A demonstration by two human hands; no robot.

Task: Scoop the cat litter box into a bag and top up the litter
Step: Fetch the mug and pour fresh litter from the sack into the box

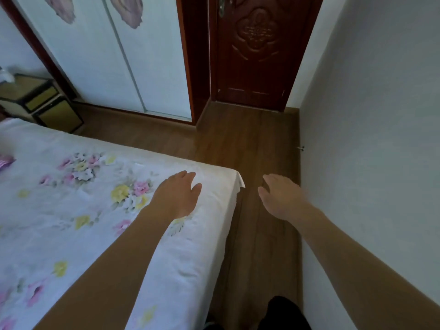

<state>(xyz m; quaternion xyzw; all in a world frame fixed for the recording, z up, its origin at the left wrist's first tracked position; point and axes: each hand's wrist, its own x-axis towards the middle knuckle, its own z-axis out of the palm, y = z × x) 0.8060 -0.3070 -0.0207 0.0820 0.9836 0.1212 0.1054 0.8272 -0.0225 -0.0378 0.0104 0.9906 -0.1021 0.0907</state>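
- Both bare forearms reach forward from the bottom of the frame; nothing is held in either.
- Left hand (177, 195), centre of frame, palm down over the near corner of the bed (71, 210); fingers loosely spread and slightly curled. Cannot tell whether it touches the cover.
- Right hand (281, 198), right of centre, over the wooden floor (247, 144); fingers relaxed and apart, empty, a little blurred.
- Bed fills the lower left: white cover printed with pink and yellow flowers.
- Strip of floor runs up the middle between the bed and a pale wall (369, 115) on the right.
- Dark red carved door (254, 51), shut, upper centre.
- White sliding wardrobe doors (114, 55), upper left, with a flower print at the top edge.
- Small dark bedside cabinet (40, 101) at the left edge, beside the bed.
- Litter box, bag and litter: none in view.
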